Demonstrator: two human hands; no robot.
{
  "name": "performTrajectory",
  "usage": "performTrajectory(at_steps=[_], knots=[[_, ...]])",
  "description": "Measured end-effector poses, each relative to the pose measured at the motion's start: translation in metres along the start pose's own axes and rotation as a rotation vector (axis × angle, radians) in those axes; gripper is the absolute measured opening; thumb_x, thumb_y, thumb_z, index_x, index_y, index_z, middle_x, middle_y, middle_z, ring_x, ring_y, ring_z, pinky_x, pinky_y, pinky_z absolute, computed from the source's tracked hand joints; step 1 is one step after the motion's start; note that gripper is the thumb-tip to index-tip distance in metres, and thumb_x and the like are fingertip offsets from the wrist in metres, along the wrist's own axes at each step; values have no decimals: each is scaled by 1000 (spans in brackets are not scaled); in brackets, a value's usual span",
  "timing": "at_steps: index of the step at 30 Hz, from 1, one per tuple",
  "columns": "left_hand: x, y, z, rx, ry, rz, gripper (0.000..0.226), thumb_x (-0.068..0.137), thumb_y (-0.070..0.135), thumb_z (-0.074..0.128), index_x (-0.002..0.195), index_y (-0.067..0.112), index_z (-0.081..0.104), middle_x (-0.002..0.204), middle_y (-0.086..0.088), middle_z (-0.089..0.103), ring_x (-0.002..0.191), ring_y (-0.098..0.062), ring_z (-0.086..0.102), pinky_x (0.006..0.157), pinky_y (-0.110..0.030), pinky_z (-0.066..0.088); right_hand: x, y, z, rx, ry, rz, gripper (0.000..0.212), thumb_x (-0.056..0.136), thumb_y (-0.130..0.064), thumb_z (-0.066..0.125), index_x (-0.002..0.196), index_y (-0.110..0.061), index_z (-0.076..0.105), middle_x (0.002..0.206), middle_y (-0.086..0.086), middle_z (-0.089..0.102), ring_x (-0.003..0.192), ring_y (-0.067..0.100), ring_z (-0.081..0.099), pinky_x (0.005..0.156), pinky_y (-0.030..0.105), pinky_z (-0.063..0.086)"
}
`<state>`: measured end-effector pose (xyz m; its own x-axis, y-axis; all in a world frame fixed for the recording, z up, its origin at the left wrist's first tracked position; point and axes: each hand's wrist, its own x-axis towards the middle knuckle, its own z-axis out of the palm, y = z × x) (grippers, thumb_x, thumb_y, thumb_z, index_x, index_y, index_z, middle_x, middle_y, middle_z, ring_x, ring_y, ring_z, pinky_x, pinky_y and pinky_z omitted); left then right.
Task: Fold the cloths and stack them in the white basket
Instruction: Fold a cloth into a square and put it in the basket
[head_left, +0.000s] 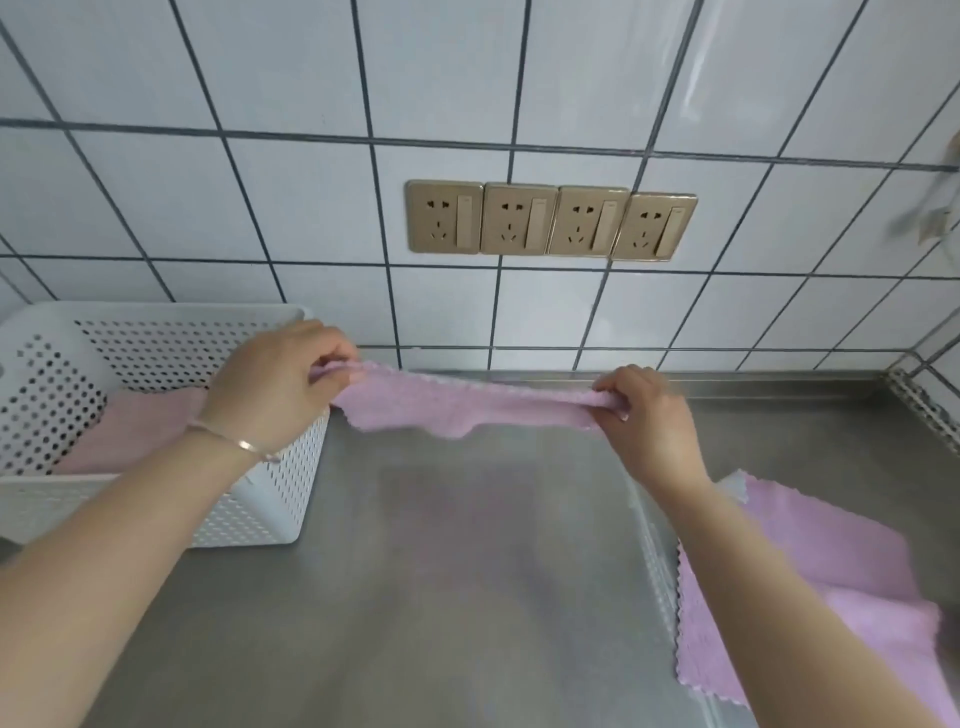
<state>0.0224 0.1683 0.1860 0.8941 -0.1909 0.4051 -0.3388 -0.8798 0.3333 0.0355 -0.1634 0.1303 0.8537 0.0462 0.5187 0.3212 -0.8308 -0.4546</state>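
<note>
The pink cloth (462, 410) hangs stretched above the steel counter (467, 571), just right of the white basket (156, 514); it looks light, soft and limp, sagging between the grips, so the corners seem the sensible place to hold it. The left hand (275, 384) pinches one end with curled fingers over the basket's near corner; the right hand (644, 415) pinches the other, knuckles up, forearm reaching out over another pink cloth (810, 587) lying flat on the counter; a folded cloth (130, 431) already lies in the basket.
</note>
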Motion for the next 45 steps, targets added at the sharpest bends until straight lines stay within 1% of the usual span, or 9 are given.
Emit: performTrajectory(at_steps=[6,12,23,28,34,37,39,42,45], knots=[[-105,-33,83,35,-292,-73,23,72,17,73,74,30,54,71,11,57,62,-14,58,49,-25,43,-84,23,51,-134,-298,-50,21,64,2,70,66,-18,65,69,-5,61,71,26,61,39,30,42],[-182,-41,158,29,-548,-117,44,56,14,80,78,30,46,64,14,56,51,-11,58,40,-10,21,-160,44,86,-236,-721,272,21,83,-11,57,94,-21,71,100,-2,63,105,20,55,71,30,44],[-210,-37,152,58,-826,18,33,45,49,77,68,37,57,69,21,54,57,5,55,50,-3,-1,-156,36,68,-373,-1314,144,34,84,-23,55,112,-40,63,122,-11,51,117,11,49,91,24,43],[-170,-41,150,-100,-960,-251,17,78,59,50,72,45,57,88,19,56,77,5,51,57,-5,28,-110,28,68,-391,-1649,277,33,83,-24,62,113,-37,66,123,-14,62,114,8,56,96,23,42],[-85,-79,203,-337,-540,-855,17,87,32,53,98,21,59,76,-1,65,76,-21,62,75,-31,46,-41,40,122,-217,-1165,547,30,91,-35,54,119,-27,62,128,-2,58,115,18,55,98,30,42],[-60,-95,230,-353,-344,-1089,32,85,28,55,103,2,60,54,0,60,52,-16,56,57,-25,45,-26,57,158,-130,-899,844,36,87,-33,54,121,-24,59,121,5,63,109,24,59,94,35,49],[-48,-99,239,-435,-233,-1223,31,85,24,59,108,4,59,55,0,57,50,-16,55,65,-27,52,-22,64,174,-143,-811,960,33,84,-27,51,114,-18,61,113,9,66,103,26,62,88,34,51],[-36,-101,248,-460,-159,-1281,14,84,23,60,78,11,63,48,2,57,56,-21,58,76,-41,58,-19,66,188,-271,-698,1031,35,87,-23,47,118,-9,56,116,11,63,106,29,61,86,36,49],[-32,-101,253,-352,-207,-1238,35,89,25,53,57,10,60,40,4,54,45,-16,53,49,-17,42,-16,69,194,-322,-657,1073,41,91,-28,48,126,-7,50,123,13,59,113,31,57,90,37,47]])
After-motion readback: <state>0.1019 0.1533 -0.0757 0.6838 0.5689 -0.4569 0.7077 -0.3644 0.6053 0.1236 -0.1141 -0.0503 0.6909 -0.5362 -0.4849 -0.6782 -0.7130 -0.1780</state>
